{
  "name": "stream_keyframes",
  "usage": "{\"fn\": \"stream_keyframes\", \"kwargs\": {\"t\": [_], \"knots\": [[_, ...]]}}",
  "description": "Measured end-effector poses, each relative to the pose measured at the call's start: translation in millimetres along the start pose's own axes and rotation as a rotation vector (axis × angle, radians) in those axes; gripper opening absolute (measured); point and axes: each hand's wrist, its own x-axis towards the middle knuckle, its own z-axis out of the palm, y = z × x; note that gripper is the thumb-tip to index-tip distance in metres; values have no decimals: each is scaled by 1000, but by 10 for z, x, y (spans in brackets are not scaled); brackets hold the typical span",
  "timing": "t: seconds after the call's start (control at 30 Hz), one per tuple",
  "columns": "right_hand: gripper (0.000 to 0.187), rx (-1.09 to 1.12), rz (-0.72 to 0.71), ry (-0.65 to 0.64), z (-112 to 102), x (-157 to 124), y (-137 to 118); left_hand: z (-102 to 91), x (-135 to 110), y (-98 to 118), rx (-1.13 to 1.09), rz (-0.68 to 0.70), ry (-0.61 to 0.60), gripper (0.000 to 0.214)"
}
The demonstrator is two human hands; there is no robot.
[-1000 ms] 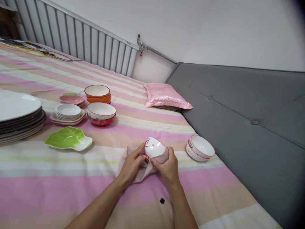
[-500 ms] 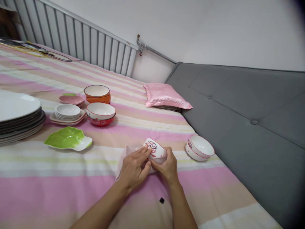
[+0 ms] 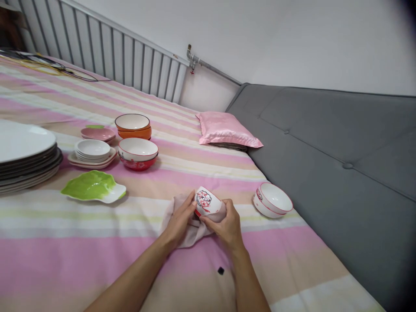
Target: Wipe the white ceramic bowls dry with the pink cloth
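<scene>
Between my hands, a small white bowl (image 3: 208,202) with a red and black drawing on its outside is tilted on its side. A greyish-pink cloth (image 3: 191,234) lies under the bowl and wraps round its right side. My right hand (image 3: 228,223) grips the bowl's right side through the cloth, thumb below. My left hand (image 3: 179,222) holds the left edge, its fingers fairly straight along the rim; its thumb is partly hidden. To the right, two similar white bowls (image 3: 272,201) with red rims are stacked together.
On the striped bedspread stand a green leaf-shaped dish (image 3: 91,186), small white dishes (image 3: 92,148), pink dishes (image 3: 98,133), red bowls (image 3: 138,164), orange bowls (image 3: 133,130) and a plate stack (image 3: 27,143). A pink pillow (image 3: 227,128) lies by the grey headboard (image 3: 318,143).
My left hand has slid off the bowl's decorated face to its left edge, uncovering the drawing. More cloth shows below the bowl. My right hand keeps its grip.
</scene>
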Motion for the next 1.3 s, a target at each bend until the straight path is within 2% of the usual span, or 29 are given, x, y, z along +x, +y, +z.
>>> {"fn": "stream_keyframes", "kwargs": {"t": [0.13, 0.27, 0.47, 0.63, 0.77, 0.87, 0.97, 1.07, 1.2, 1.3], "knots": [[53, -7, -2, 0, 2, 2, 21, 18, -14, 55, -186, 34, -78, 53], [53, -13, 2, 19, 0, -2, 26, 17, -4, 48, -159, 73, -24, 50], [53, -3, 7, 14, -9, -1, 14, -18, -44, 95, 152, 220, 62, 47], [53, -6, 14, 21, -6, -1, 8, -14, -114, 176, 518, 427, 93, 44], [50, -30, 11, 24, -2, 2, 23, 85, -192, 198, 768, 585, 119, 44], [44, -55, -25, 24, 0, 8, 55, 197, -271, 202, 899, 613, 151, 45], [41, -86, -30, 11, -2, 11, 82, 278, -334, 206, 942, 606, 160, 46], [43, -81, -4, -10, -9, 7, 84, 277, -339, 219, 889, 549, 168, 43], [48, -27, 15, -15, -7, 0, 57, 151, -217, 190, 672, 362, 222, 44], [50, -25, -46, 1, 10, -6, 21, 56, -81, 99, 484, 214, 231, 57]]}}
